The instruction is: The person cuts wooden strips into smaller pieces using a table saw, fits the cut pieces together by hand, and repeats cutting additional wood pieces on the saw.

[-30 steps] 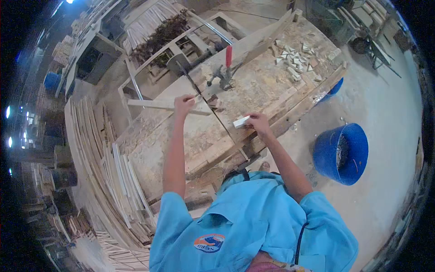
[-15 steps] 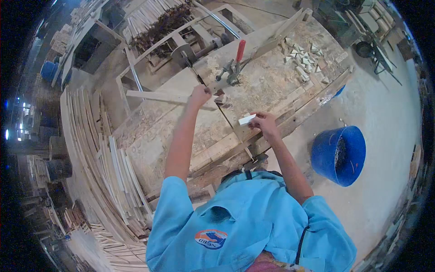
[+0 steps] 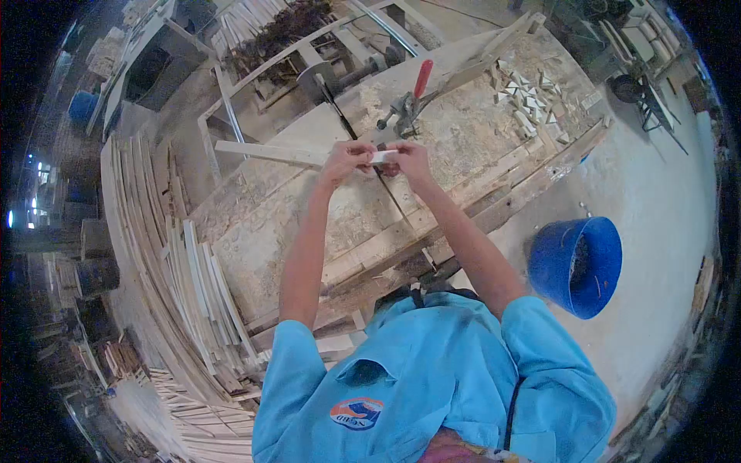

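Pale wooden block [image 3: 384, 157], small and short, is held up between both hands above the middle of the worktop [image 3: 285, 224]. The room is a dim workshop with a grey, dusty floor [image 3: 656, 231] that shows widest on the right. Across it the worktop runs slantwise, from lower left to upper right, its boards coated with sawdust and chips and cut by a dark narrow slot [image 3: 394, 197]. Left of the worktop lies a long stack of wood strips [image 3: 154, 262]; to the right, on the floor, stands a blue tub [image 3: 552, 262] with debris inside. One pale wood strip [image 3: 266, 153] reaches in from the left toward the left hand, its near end hidden there. Just beyond the hands sits a clamp [image 3: 405, 116], its red handle tilted up and away. Many small offcuts [image 3: 532, 100], a number of them triangular, lie heaped at the far right end.

Left hand [image 3: 347, 163] and right hand [image 3: 409, 163] are close together, fingers pinched narrow at opposite ends of the block. Its long axis lies crosswise, nearly level in view, pointing from one hand to the other; the fingers cover both tips, so their shape cannot be told.
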A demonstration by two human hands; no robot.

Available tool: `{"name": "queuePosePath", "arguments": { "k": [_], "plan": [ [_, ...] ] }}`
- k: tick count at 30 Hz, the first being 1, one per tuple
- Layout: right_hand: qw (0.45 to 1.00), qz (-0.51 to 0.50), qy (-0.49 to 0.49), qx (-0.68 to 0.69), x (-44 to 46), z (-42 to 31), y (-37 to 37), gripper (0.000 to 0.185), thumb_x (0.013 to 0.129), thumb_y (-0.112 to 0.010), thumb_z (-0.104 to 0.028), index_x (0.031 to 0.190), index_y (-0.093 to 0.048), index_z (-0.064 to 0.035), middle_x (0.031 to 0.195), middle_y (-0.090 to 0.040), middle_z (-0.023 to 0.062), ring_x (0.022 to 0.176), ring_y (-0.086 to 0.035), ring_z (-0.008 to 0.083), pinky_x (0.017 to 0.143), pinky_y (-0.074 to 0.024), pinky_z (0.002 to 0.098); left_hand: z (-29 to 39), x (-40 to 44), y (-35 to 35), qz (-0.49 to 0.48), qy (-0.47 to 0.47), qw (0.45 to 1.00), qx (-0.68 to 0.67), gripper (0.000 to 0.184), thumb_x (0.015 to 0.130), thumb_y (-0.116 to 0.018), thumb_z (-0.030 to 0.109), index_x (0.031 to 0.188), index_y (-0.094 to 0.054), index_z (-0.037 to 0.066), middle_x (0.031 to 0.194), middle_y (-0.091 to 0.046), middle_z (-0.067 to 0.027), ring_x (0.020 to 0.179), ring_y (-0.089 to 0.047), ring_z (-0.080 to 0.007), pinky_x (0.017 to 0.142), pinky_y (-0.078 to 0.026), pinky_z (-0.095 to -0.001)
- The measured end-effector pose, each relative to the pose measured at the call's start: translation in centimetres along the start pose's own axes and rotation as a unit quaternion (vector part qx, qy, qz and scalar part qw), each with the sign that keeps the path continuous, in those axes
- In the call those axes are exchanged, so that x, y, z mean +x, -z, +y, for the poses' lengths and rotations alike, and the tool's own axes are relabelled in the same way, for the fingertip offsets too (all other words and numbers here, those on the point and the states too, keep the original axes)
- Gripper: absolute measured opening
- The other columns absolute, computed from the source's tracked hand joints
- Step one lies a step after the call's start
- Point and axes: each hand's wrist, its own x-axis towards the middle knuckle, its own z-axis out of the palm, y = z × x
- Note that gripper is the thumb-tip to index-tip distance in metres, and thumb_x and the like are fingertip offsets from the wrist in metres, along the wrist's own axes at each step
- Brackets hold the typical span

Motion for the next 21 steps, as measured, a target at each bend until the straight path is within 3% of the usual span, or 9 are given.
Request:
{"name": "queuePosePath", "arguments": {
  "k": [2,6,9,11,15,18,21],
  "plan": [
    [0.999,0.016,-0.018,-0.030,0.3,-2.3,-2.1,0.018,0.077,-0.066,-0.002,0.094,-0.070,0.0039,0.077,-0.069,0.0092,0.063,-0.065,0.0158,0.057,-0.0514,0.0284,-0.6,0.5,0.9,0.049,0.002,0.999,0.007,0.016,0.082,-0.071,0.005,0.096,-0.072,-0.003,0.081,-0.069,-0.0068,0.067,-0.064,-0.0127,0.057,-0.052,-0.0251],
    [0.954,0.025,0.101,-0.280,4.3,-0.3,-3.9,0.025,0.071,-0.072,-0.015,0.092,-0.072,-0.0025,0.070,-0.069,0.0113,0.059,-0.067,0.0179,0.057,-0.0515,0.0313,-3.5,3.3,4.3,0.113,-0.021,0.991,0.075,0.010,0.076,-0.073,0.002,0.085,-0.073,-0.001,0.078,-0.070,-0.0077,0.061,-0.063,-0.0114,0.053,-0.051,-0.0268],
    [0.882,0.018,0.157,-0.443,6.3,2.1,-4.7,0.023,0.071,-0.074,-0.023,0.085,-0.074,-0.0052,0.073,-0.070,0.0137,0.066,-0.069,0.0249,0.063,-0.0534,0.0370,-2.2,3.3,4.2,0.151,-0.043,0.941,0.301,0.009,0.069,-0.075,0.004,0.076,-0.072,0.001,0.080,-0.071,-0.0110,0.064,-0.065,-0.0166,0.058,-0.053,-0.0325],
    [0.815,0.027,0.214,-0.537,6.3,2.9,-5.0,0.024,0.071,-0.075,-0.029,0.076,-0.074,-0.0059,0.070,-0.069,0.0133,0.067,-0.068,0.0298,0.066,-0.0541,0.0402,-3.8,3.6,4.3,0.160,-0.058,0.903,0.394,0.018,0.067,-0.078,0.012,0.081,-0.072,0.002,0.082,-0.070,-0.0135,0.071,-0.067,-0.0213,0.066,-0.054,-0.0348],
    [0.805,-0.030,0.192,-0.561,7.0,4.1,-4.2,0.023,0.071,-0.074,-0.028,0.079,-0.074,-0.0061,0.076,-0.069,0.0143,0.074,-0.068,0.0336,0.071,-0.0537,0.0441,-6.6,5.1,4.5,0.154,-0.073,0.877,0.450,0.018,0.067,-0.077,0.017,0.079,-0.071,0.006,0.082,-0.067,-0.0145,0.083,-0.066,-0.0284,0.077,-0.053,-0.0389],
    [0.806,-0.035,0.196,-0.557,5.9,2.5,-3.5,0.021,0.071,-0.073,-0.026,0.079,-0.073,-0.0070,0.079,-0.069,0.0162,0.076,-0.068,0.0346,0.072,-0.0535,0.0442,-6.1,4.8,3.6,0.175,-0.093,0.858,0.474,0.013,0.068,-0.073,0.016,0.077,-0.071,0.008,0.083,-0.066,-0.0143,0.083,-0.065,-0.0303,0.075,-0.053,-0.0405],
    [0.822,-0.034,0.186,-0.537,6.2,2.5,-2.3,0.020,0.071,-0.071,-0.025,0.081,-0.073,-0.0074,0.081,-0.069,0.0175,0.076,-0.067,0.0362,0.071,-0.0533,0.0441,-3.2,3.2,0.6,0.175,-0.040,0.872,0.455,0.015,0.067,-0.074,0.016,0.081,-0.072,0.010,0.088,-0.065,-0.0137,0.083,-0.064,-0.0315,0.075,-0.052,-0.0406]
  ]
}}
